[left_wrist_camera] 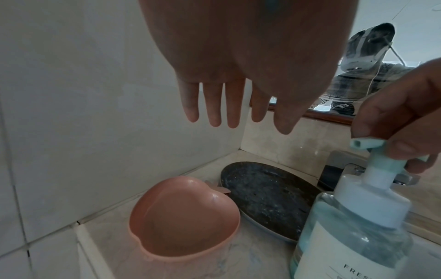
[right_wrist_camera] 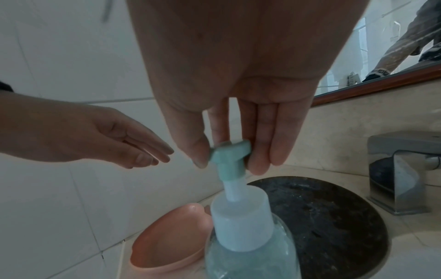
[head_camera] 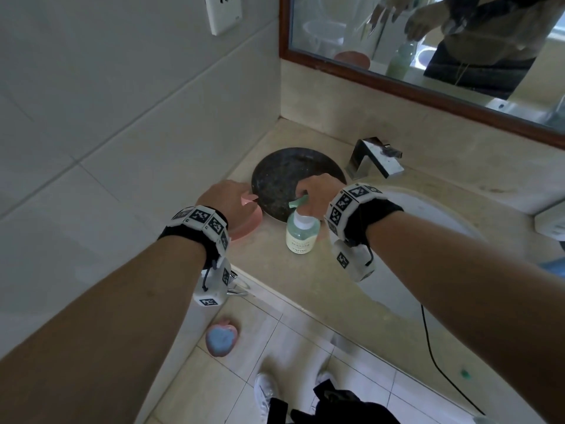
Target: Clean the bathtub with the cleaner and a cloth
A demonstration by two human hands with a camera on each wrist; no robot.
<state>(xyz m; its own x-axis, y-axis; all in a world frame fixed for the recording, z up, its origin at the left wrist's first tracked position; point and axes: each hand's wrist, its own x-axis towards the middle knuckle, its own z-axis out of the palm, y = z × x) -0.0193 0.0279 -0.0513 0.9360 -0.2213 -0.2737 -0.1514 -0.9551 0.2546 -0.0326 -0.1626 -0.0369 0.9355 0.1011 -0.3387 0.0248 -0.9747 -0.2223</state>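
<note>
Near the surface's front edge, toward its left corner, the cleaner [head_camera: 301,232] stands upright, beside a pink dish [left_wrist_camera: 183,217] and a dark plate [right_wrist_camera: 317,217]. The right hand [head_camera: 316,194] pinches the pump head [right_wrist_camera: 230,151] between thumb and fingers; the left hand [head_camera: 227,197] hovers over the dish, fingers straight, holding nothing. Lifted by the pump alone, the bottle could swing, slip, or squirt if the head is pressed. Its base sits close to the plate's rim and might knock it. No cloth is in view.
</note>
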